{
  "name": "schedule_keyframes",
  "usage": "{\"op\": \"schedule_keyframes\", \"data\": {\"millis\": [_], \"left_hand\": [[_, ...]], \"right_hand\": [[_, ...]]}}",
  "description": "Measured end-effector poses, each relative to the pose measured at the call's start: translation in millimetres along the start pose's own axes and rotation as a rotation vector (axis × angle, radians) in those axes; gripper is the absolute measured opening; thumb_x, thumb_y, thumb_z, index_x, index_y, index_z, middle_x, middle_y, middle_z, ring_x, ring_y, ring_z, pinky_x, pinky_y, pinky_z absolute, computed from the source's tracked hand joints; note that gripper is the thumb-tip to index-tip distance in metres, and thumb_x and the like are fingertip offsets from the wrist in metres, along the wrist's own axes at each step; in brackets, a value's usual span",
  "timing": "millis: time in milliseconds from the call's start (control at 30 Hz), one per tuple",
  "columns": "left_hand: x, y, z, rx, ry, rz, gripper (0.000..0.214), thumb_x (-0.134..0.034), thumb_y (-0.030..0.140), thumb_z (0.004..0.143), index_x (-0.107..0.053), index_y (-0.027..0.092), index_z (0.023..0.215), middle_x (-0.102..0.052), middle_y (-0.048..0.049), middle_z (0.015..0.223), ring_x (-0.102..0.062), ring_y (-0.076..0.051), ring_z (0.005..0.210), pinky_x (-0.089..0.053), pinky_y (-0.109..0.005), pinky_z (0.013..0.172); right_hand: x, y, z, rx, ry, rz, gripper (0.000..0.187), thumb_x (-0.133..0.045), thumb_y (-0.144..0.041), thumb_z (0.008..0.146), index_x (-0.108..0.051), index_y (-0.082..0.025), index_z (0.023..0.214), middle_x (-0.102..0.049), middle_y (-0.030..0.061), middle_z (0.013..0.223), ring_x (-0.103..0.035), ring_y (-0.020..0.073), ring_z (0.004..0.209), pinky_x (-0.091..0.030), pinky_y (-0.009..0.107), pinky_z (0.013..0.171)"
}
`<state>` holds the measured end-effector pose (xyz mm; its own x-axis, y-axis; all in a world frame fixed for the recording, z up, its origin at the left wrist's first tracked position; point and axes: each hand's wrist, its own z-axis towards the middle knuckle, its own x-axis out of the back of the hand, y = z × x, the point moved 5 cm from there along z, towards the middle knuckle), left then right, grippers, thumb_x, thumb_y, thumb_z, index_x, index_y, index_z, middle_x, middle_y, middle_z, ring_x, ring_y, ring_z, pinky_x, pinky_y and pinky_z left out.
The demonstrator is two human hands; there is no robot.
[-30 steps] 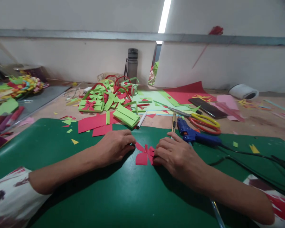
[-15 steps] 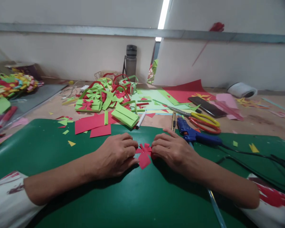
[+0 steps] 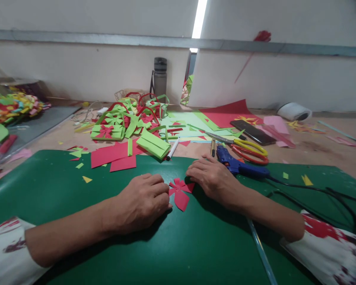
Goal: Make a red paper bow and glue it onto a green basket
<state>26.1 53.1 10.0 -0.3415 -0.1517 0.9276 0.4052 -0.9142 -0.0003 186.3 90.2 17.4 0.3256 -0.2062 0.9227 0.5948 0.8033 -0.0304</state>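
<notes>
A red paper flower [image 3: 181,200] with separate petals lies on the green mat [image 3: 154,253], a small shiny spot at its centre. My left hand [image 3: 145,202] is closed at its left side, with bent fingers over a petal and the thumb low against the mat. On the other side, my right hand [image 3: 213,179] has its fingers bent together over the tip of the right petal. That petal's end runs under the hand, where the right thumb is hidden. The widest petal points toward me, uncovered.
Beyond my right hand lie a blue glue gun [image 3: 243,168] with its black cable, scissors [image 3: 250,148], a cutter knife [image 3: 213,147] and a phone [image 3: 253,132]. Red paper pieces [image 3: 112,154], a folded green paper piece [image 3: 153,144], a marker [image 3: 173,149] and paper baskets [image 3: 108,132] stand behind. A bottle [image 3: 160,81] is at the wall.
My right hand has shifted slightly up and away from the flower's centre, uncovering more of the right petal. The flower has turned a little. My left hand stays at its left side.
</notes>
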Motion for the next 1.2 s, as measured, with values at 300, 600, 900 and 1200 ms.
{"op": "schedule_keyframes", "data": {"millis": [300,600,900,1200], "left_hand": [[2.3,9,1,-0.008,0.011,0.073,0.026,-0.047,0.024,0.093,-0.054,0.016,0.07,-0.061,-0.0047,0.074,-0.05,-0.019,0.07,-0.036,-0.032,0.06],[1.7,12,-1,0.082,0.067,0.095,0.026,-0.046,0.023,0.094,-0.055,0.016,0.071,-0.058,-0.0031,0.068,-0.045,-0.018,0.063,-0.036,-0.032,0.059],[0.8,13,-1,0.127,0.107,0.103,0.023,-0.049,0.032,0.094,-0.06,0.015,0.083,-0.06,-0.0035,0.071,-0.048,-0.02,0.066,-0.036,-0.033,0.058],[7.3,30,15,-0.039,-0.079,0.223,0.012,-0.049,0.014,0.087,-0.06,0.013,0.084,-0.056,-0.0072,0.075,-0.045,-0.022,0.066,-0.031,-0.034,0.051]], "right_hand": [[21,-11,-2,-0.097,0.063,0.117,0.024,-0.036,-0.012,0.092,-0.059,-0.013,0.086,-0.059,0.0074,0.079,-0.055,0.0162,0.069,-0.04,0.027,0.06],[6,-56,-20,0.251,-0.155,-0.131,0.011,-0.05,-0.013,0.088,-0.06,-0.014,0.086,-0.058,0.0035,0.072,-0.046,0.0178,0.062,-0.033,0.033,0.057],[8,-54,-16,0.28,-0.135,-0.164,0.02,-0.043,-0.009,0.09,-0.062,-0.01,0.088,-0.059,0.0069,0.074,-0.045,0.0188,0.064,-0.034,0.033,0.059],[8,-49,-16,0.243,-0.13,-0.117,0.02,-0.041,-0.008,0.09,-0.061,-0.012,0.085,-0.06,0.0065,0.074,-0.046,0.0185,0.065,-0.035,0.032,0.061]]}}
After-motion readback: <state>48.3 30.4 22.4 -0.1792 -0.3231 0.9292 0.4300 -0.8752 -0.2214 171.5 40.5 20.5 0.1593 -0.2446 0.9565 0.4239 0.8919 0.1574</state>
